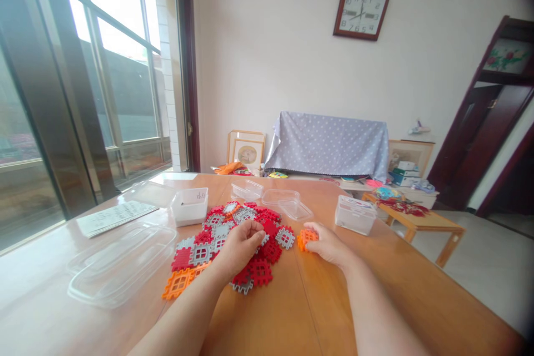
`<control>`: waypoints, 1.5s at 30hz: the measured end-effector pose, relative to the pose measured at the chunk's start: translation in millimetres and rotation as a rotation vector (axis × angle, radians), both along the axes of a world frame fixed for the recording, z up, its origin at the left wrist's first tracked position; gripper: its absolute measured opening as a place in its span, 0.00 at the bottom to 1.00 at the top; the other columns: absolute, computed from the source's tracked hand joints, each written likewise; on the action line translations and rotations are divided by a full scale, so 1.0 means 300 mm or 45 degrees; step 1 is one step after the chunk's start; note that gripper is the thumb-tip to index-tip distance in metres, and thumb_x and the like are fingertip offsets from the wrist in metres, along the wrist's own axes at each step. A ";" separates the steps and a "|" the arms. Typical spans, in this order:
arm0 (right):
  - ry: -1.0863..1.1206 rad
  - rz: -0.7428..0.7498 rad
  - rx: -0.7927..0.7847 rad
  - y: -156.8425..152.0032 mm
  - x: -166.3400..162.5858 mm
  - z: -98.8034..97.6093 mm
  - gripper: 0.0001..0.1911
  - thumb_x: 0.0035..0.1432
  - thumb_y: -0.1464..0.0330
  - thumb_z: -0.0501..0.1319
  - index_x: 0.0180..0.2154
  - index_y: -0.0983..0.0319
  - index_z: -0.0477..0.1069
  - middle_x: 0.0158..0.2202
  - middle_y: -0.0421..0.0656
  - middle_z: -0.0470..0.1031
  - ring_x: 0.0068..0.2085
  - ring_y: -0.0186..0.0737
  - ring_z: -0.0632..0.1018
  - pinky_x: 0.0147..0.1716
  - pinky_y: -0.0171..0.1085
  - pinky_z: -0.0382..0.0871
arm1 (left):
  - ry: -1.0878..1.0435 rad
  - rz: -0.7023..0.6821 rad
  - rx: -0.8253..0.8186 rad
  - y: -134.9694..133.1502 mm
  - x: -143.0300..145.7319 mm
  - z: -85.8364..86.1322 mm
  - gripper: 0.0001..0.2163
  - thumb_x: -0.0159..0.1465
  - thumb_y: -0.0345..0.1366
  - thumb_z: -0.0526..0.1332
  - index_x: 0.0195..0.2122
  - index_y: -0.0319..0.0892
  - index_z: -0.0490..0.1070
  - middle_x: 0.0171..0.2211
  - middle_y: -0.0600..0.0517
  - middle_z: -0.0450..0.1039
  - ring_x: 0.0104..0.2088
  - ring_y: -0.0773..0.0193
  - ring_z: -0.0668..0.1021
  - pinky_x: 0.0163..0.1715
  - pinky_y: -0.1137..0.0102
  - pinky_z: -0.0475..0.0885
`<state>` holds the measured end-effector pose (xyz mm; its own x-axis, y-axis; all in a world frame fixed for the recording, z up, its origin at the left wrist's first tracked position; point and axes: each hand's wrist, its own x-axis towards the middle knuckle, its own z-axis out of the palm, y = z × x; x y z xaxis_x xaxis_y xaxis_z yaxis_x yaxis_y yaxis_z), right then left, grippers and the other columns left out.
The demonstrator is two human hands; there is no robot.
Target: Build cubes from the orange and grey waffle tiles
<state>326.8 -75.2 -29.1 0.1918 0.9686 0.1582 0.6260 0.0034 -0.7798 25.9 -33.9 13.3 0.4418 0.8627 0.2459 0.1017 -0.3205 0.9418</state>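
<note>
Plastic tub [120, 268] lies at nine o'clock from the pile [221, 231], its long axis running eight to two. Orange tiles [177, 283] edge the pile at eight; a white box [189, 208] stands at eleven. Red and grey tiles [271, 250] point many ways, some hidden under the left hand [244, 245]. It reaches in from seven, thumb and forefinger nearly meeting; whether they pinch a tile I cannot tell. Clear lids [280, 198] lie at one. At three, the orange block [306, 240] shows its latticed face toward six, squarish, long axis unclear. The right hand [328, 243], from four, pinches it. Another box [355, 216] stands at two.
</note>
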 end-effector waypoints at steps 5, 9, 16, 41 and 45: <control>-0.053 0.053 -0.009 0.000 -0.008 0.013 0.33 0.44 0.71 0.66 0.55 0.60 0.72 0.55 0.48 0.76 0.53 0.49 0.76 0.56 0.47 0.67 | -0.034 0.004 -0.049 -0.015 -0.006 0.027 0.13 0.60 0.47 0.63 0.35 0.42 0.69 0.25 0.55 0.70 0.25 0.67 0.69 0.26 0.73 0.61; -0.070 0.093 -0.054 -0.002 -0.014 0.017 0.32 0.44 0.71 0.66 0.55 0.59 0.73 0.55 0.47 0.76 0.53 0.49 0.76 0.56 0.46 0.67 | -0.040 0.003 -0.051 -0.013 -0.008 0.028 0.13 0.60 0.47 0.63 0.34 0.42 0.69 0.25 0.56 0.69 0.25 0.68 0.68 0.26 0.73 0.61; 0.009 0.090 -0.041 -0.015 -0.025 0.022 0.32 0.44 0.71 0.66 0.55 0.58 0.72 0.55 0.46 0.77 0.53 0.50 0.77 0.55 0.47 0.68 | -0.023 0.020 -0.029 -0.009 -0.014 0.030 0.13 0.60 0.47 0.63 0.34 0.42 0.69 0.25 0.56 0.70 0.25 0.67 0.69 0.26 0.73 0.61; -0.229 0.125 0.260 -0.049 -0.303 0.059 0.16 0.61 0.61 0.53 0.45 0.53 0.76 0.31 0.38 0.78 0.32 0.41 0.77 0.34 0.37 0.68 | 0.459 0.918 0.107 0.170 -0.273 -0.010 0.07 0.55 0.40 0.62 0.33 0.45 0.73 0.34 0.44 0.78 0.41 0.47 0.77 0.42 0.61 0.63; -0.290 0.183 0.223 -0.055 -0.331 0.059 0.16 0.61 0.61 0.54 0.46 0.53 0.77 0.29 0.39 0.78 0.33 0.42 0.77 0.35 0.38 0.68 | 0.642 0.978 0.129 0.152 -0.259 -0.007 0.12 0.53 0.44 0.64 0.36 0.44 0.73 0.45 0.38 0.77 0.50 0.39 0.74 0.50 0.54 0.61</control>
